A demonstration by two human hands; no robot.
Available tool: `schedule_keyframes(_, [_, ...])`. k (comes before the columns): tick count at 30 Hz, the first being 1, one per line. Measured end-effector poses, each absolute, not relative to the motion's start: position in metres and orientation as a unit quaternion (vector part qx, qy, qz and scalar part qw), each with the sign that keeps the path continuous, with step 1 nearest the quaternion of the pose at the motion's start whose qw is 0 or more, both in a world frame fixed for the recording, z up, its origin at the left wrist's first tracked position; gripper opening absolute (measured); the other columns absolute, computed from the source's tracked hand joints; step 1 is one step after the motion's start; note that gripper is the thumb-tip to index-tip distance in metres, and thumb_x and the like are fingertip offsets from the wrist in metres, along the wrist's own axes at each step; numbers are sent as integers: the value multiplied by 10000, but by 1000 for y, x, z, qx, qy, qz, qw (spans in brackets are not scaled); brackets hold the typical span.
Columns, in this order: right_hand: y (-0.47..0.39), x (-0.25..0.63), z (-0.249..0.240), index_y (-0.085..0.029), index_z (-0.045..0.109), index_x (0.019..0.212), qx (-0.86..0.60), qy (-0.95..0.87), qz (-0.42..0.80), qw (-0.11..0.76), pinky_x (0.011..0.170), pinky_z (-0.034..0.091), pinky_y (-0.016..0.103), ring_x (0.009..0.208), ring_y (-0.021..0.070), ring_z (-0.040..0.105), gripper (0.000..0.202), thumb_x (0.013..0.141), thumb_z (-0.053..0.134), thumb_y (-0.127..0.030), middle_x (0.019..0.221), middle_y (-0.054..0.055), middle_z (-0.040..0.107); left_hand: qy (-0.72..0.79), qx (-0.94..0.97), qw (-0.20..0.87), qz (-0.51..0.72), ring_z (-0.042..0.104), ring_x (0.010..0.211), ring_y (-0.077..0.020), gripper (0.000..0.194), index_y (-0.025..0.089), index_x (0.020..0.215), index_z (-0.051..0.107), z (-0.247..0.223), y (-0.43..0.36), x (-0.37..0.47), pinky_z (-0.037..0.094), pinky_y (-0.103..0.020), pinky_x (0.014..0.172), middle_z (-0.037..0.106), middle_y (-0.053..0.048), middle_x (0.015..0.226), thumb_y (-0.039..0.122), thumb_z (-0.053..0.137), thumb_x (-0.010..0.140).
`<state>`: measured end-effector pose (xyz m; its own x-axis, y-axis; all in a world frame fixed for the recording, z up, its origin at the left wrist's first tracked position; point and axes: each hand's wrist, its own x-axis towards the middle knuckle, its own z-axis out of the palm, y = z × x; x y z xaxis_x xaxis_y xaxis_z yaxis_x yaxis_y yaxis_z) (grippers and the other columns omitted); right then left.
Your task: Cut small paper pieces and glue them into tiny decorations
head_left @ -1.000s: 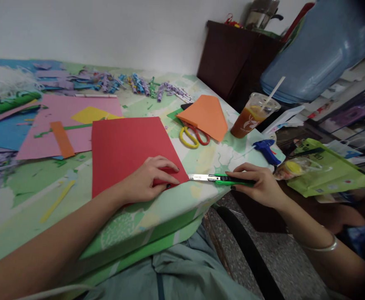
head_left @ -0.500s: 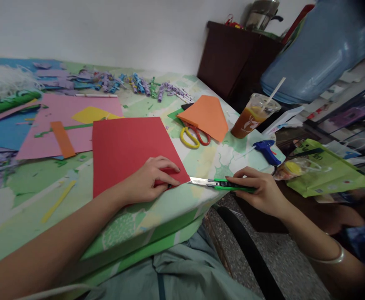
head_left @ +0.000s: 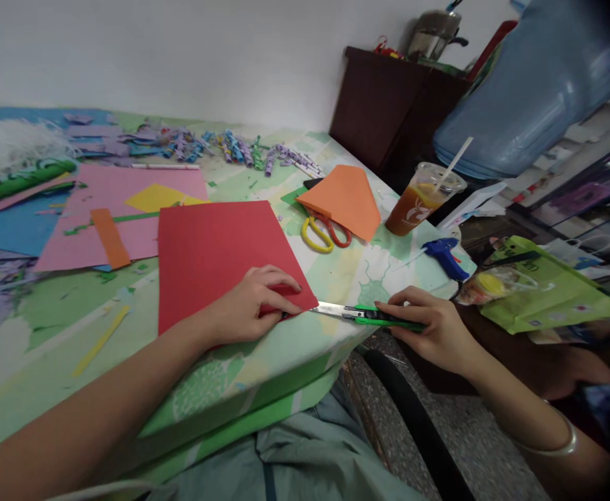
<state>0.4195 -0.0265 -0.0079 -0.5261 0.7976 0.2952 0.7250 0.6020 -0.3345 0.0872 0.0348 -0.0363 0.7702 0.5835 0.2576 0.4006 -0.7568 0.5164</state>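
Observation:
A sheet of red paper (head_left: 216, 257) lies on the table's near side. My left hand (head_left: 255, 303) rests on its lower right part, thumb and fingers closed at the near edge beside the corner. In my right hand (head_left: 435, 327), past the table's edge, is a green utility knife (head_left: 365, 314) with its long blade out. The blade points left and its tip meets the red paper's corner; whether it passes under the sheet I cannot tell.
Scissors (head_left: 318, 235) lie partly beneath orange paper (head_left: 344, 198). A cup of drink (head_left: 414, 202) and a blue glue gun (head_left: 446, 257) stand near the right edge. Pink paper (head_left: 75, 243), a yellow strip (head_left: 101, 341) and curled paper scraps (head_left: 237, 147) cover the left and back.
The knife has moved slightly left, its blade tip now at the red paper's corner. My left hand stays on the sheet. The whole view has shifted a little.

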Motion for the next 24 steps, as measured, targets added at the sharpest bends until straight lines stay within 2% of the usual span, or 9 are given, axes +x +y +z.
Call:
schedule_keyframes(8, [-29, 417, -6, -215, 710, 1124, -434, -872, 81, 211, 697, 516, 367, 812, 223, 614, 307, 849, 586, -156, 910, 107, 640, 266, 915, 223, 207, 527, 1124, -273, 303, 278, 1005, 746, -36, 35, 88, 381, -499, 939, 641, -86, 1185, 166, 508, 854])
schedule_keyframes(13, [-31, 417, -5, -195, 711, 1117, -445, -869, 85, 199, 682, 516, 354, 801, 216, 612, 303, 848, 581, -150, 906, 109, 637, 267, 914, 225, 207, 528, 1131, -270, 319, 281, 994, 749, -37, 35, 87, 374, -496, 962, 643, -78, 1188, 126, 529, 822])
schedule_keyframes(19, [-31, 421, -2, -202, 721, 1091, -460, -858, 92, 209, 696, 521, 339, 806, 211, 627, 287, 830, 608, -170, 920, 99, 656, 265, 911, 233, 212, 536, 1111, -272, 288, 238, 1005, 746, -36, 36, 87, 387, -478, 936, 644, -100, 1166, 145, 529, 840])
schedule_keyframes(24, [-35, 426, -3, -183, 716, 1094, -477, -846, 96, 220, 682, 516, 311, 789, 196, 634, 296, 817, 617, -152, 913, 88, 673, 282, 918, 200, 196, 541, 1091, -249, 322, 214, 1195, 642, -32, 36, 91, 395, -432, 930, 643, -103, 1170, 215, 475, 920])
